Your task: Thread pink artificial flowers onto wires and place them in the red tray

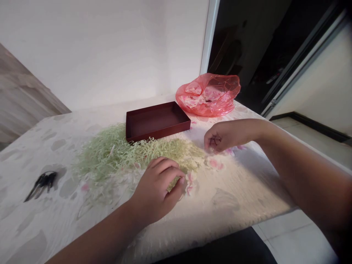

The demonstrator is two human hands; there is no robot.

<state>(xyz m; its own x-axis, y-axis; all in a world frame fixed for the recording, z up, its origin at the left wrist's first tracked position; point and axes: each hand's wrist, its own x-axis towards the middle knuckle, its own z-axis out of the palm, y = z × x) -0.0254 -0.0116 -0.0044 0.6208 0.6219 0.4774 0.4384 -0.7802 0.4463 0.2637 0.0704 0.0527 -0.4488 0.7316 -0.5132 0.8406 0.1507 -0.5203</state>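
No text, label, brand, number or sign can be read anywhere in the frame.

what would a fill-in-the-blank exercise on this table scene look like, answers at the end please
1. The hand nearer the plastic bag is the person's ____ one.
2. In the picture, the dark red box stands to the ____ of that bag.
3. Pale ____ strands lie heaped in front of the box.
4. At the left of the picture, a bunch of ____ lies on the table.

Missing words: right; left; green; keys.
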